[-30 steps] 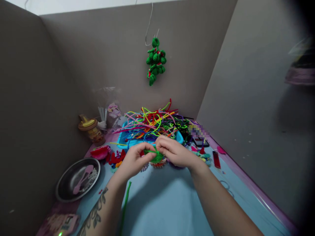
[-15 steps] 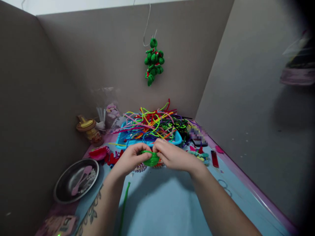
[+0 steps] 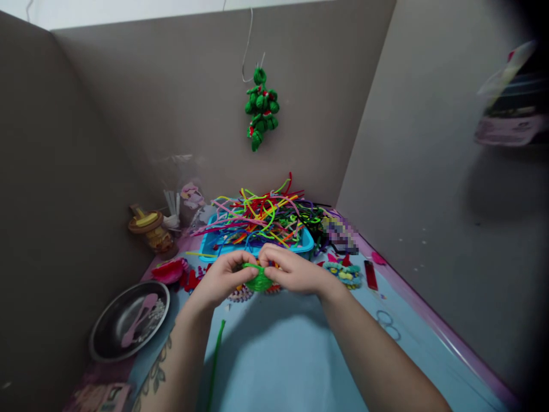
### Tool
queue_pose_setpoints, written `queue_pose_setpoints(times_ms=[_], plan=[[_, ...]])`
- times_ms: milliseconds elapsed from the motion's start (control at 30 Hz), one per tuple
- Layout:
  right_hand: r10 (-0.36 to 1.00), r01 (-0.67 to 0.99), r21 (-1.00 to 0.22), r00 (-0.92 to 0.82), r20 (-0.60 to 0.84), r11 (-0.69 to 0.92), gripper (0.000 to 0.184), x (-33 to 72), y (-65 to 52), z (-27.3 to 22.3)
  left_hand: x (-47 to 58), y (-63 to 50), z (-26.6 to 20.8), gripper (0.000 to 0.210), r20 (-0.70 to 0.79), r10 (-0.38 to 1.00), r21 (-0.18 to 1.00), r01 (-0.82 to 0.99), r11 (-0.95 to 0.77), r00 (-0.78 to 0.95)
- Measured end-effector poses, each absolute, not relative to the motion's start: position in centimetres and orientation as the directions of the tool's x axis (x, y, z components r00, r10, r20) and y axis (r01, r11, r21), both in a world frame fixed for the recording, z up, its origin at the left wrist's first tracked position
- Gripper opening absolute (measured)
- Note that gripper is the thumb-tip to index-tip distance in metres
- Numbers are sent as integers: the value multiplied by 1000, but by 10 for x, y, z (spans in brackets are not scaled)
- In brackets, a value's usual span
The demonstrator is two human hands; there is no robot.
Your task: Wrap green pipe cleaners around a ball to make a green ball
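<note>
The left hand (image 3: pixel 223 279) and right hand (image 3: pixel 295 271) pinch the green bundle (image 3: pixel 258 281) above the table (image 3: pixel 287 357), one each side, maybe to keep it steady.

No writing could be read. The pink label (image 3: pixel 501 130) on the bag (image 3: pixel 514 100) by the right wall (image 3: pixel 420 166) bore small marks, too blurred to make out.
</note>
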State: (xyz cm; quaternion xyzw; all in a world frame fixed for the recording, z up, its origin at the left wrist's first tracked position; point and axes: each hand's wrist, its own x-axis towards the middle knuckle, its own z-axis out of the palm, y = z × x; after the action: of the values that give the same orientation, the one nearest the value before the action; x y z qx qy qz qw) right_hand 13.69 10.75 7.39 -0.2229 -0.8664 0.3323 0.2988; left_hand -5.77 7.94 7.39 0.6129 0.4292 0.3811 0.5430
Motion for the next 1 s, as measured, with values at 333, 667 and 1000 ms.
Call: queue_pose_setpoints(times_ms=[333, 667, 1000], plan=[[549, -2, -882, -782, 295, 470, 11, 140, 113, 72, -58, 74, 85, 15, 74, 948, 956, 248, -156, 311], [530, 266, -485, -635, 562, 833, 6, 137, 98, 87, -59, 79, 74, 25, -42, 953, 998, -32, 54, 301], [481, 430, -230, -688, 543, 873, 14, 142, 94, 90, -58, 82, 72, 27, -98, 951, 989, -78, 126, 292]])
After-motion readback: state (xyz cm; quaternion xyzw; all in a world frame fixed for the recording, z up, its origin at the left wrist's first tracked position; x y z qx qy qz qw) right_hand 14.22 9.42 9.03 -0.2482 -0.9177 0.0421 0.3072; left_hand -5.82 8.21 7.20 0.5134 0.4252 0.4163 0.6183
